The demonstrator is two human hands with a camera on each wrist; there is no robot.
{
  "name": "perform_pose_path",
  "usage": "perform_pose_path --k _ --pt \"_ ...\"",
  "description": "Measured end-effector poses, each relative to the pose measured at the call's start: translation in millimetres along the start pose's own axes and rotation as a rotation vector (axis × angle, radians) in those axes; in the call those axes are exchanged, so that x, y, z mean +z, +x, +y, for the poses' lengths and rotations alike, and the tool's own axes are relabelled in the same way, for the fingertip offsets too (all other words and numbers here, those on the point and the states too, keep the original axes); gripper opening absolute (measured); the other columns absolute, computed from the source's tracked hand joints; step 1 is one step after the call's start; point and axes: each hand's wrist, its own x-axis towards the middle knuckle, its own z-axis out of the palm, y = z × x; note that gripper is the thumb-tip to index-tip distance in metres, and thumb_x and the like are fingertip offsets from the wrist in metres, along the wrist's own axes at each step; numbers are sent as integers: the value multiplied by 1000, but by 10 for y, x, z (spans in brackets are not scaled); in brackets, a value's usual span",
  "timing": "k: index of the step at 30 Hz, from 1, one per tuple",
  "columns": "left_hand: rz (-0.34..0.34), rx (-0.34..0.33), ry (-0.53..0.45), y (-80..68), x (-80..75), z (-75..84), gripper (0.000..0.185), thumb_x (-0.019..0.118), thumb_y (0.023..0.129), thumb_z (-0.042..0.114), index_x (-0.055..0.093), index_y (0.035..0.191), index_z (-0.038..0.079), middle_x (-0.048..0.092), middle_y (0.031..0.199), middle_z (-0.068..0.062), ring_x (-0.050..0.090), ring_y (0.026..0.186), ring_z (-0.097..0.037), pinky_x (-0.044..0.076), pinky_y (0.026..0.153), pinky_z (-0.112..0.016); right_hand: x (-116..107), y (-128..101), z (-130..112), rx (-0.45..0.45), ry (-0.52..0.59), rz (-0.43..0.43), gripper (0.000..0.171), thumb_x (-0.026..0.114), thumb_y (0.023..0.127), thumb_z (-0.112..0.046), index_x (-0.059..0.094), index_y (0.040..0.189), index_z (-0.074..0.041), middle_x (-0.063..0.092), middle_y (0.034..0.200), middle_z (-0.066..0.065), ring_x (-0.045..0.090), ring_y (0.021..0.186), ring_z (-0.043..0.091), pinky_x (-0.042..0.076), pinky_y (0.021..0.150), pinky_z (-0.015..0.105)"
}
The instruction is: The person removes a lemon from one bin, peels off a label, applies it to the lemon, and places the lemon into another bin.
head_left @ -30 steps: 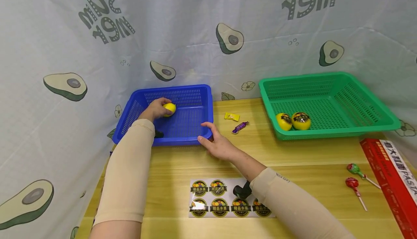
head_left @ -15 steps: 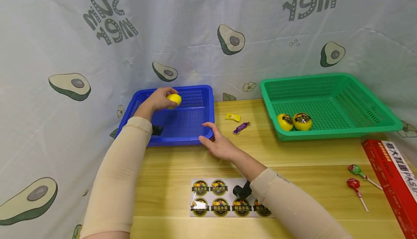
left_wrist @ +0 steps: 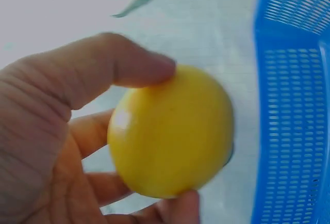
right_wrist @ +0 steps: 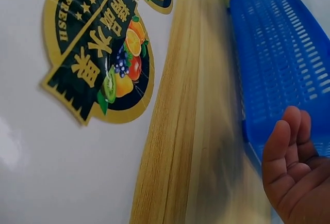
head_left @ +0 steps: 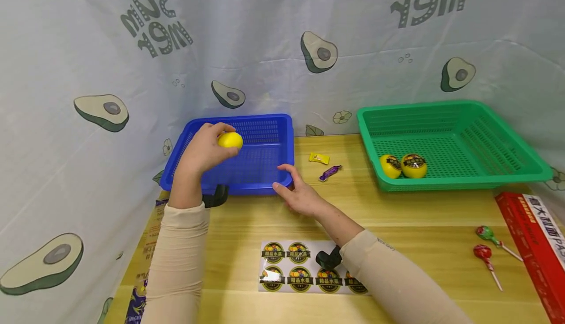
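Note:
My left hand (head_left: 205, 147) grips a smooth yellow lemon (head_left: 231, 140) between thumb and fingers, above the left part of the blue basket (head_left: 247, 189). In the left wrist view the thumb presses one side of the lemon (left_wrist: 172, 136) and fingertips show at the opposite side. At the basket's front right corner rests my right hand (head_left: 302, 196), thumb and index finger spread loosely over the rim. Its fingers (right_wrist: 277, 154) look slightly bent in the right wrist view. Two yellow fruits (head_left: 414, 166) with dark round stickers lie in the green basket (head_left: 459, 182).
A sticker sheet (head_left: 286, 265) lies at the table's front, partly beneath the right forearm. Yellow (head_left: 319, 158) and purple (head_left: 330, 173) wrapped candies lie between the baskets. Two lollipops (head_left: 482, 252) and a red pasta box (head_left: 529, 245) are at right. A printed curtain (head_left: 265, 30) hangs behind.
My left hand has lifted the lemon up from inside the blue basket and drawn it toward me. The right hand stays at the basket corner. The view has shifted slightly.

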Motion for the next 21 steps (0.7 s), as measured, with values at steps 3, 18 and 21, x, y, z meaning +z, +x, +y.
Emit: perform_pose_path --k 3,18,21 --pt "-42 20 -24 -203 41 -17 51 74 91 24 58 138 13 54 135 -17 56 106 -33 53 86 -45 -19 11 10 -11 12 -3 58 58 103 -43 29 153 -38 57 94 9 64 69 27 46 53 28" --pt "-392 208 -63 -770 510 -2 40 75 88 21 65 126 17 62 117 -6 56 98 -20 49 83 -33 -339 -351 173 -53 50 58 63 57 105 -32 27 160 -30 58 101 22 59 69 24 55 65 37" --pt "-434 269 -13 -817 697 78 40 75 88 22 64 125 17 62 113 -3 55 96 -16 48 83 -31 -431 -590 264 -63 35 83 56 57 105 -28 35 157 -26 58 100 23 58 69 24 53 63 34"
